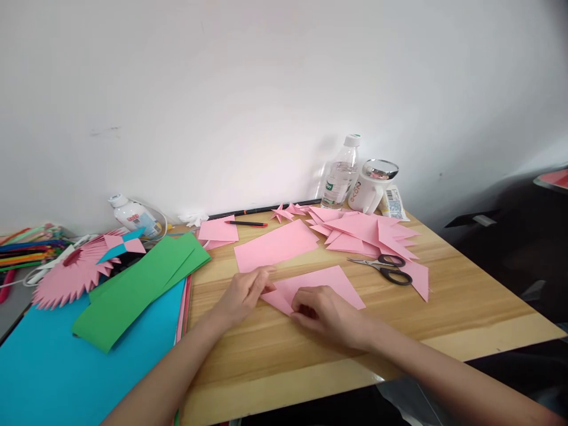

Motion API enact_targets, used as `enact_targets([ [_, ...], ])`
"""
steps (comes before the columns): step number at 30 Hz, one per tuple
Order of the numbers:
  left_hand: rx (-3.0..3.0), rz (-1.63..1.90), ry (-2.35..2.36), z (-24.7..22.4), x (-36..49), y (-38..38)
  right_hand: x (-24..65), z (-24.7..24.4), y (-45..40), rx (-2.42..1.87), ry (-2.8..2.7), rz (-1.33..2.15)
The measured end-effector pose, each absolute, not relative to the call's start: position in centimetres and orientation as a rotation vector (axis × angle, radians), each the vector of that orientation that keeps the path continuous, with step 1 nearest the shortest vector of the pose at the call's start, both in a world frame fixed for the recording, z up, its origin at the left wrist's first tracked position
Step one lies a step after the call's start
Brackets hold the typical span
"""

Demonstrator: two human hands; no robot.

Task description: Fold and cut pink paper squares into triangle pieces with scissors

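A pink paper sheet (335,285) lies on the wooden table (248,361) with its left end under both hands. My left hand (246,291) pinches the sheet's left corner, thumb and fingers together. On the near edge rests my right hand (326,313), its fingers curled and pressed on the paper; its fingertips partly hide the sheet there. Just behind lies another pink sheet (277,242). To the right are folded pink pieces (355,231) in a loose pile, with open black-handled scissors (386,268) in front of them.
Green strips (133,290) and blue paper (57,361) cover the left side, beside a pink pleated piece (73,272). Along the wall stand a water bottle (341,177) and a white mug (370,188). A pen (246,223) lies across small pink sheets (218,231).
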State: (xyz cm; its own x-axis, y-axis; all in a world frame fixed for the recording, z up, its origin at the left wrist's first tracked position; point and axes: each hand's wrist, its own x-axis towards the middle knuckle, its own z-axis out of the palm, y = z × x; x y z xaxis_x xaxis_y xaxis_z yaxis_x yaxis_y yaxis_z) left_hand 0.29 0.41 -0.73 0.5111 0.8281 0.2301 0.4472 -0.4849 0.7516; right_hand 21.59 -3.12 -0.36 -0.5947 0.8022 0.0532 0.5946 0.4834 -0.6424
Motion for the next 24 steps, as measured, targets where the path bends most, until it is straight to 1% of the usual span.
enact_targets([
  [4,1.82,0.687,1.11,-0.4,0.1,1.1,21.7,0.5,-2.4,-1.228,-2.243,1.134],
  [9,1.821,0.576,1.05,-0.2,0.0,1.1,21.4,0.0,-1.1,-1.189,-2.124,1.395],
  [14,1.709,0.521,1.077,-0.7,0.3,1.2,21.3,-0.6,0.3,-1.154,-2.04,1.518],
  [17,1.738,0.538,1.098,-1.0,0.7,1.3,21.3,-0.9,1.0,-1.079,-1.943,1.52],
  [20,1.891,0.605,1.121,-1.2,0.9,0.9,21.2,-1.5,1.6,-1.094,-1.913,1.451],
  [23,2.363,0.819,1.142,-1.2,1.1,0.1,21.1,-2.1,1.9,-1.107,-1.95,1.403],
  [24,2.551,0.842,1.096,-1.1,1.2,-0.3,21.1,-2.3,1.9,-1.103,-1.956,1.393],
])
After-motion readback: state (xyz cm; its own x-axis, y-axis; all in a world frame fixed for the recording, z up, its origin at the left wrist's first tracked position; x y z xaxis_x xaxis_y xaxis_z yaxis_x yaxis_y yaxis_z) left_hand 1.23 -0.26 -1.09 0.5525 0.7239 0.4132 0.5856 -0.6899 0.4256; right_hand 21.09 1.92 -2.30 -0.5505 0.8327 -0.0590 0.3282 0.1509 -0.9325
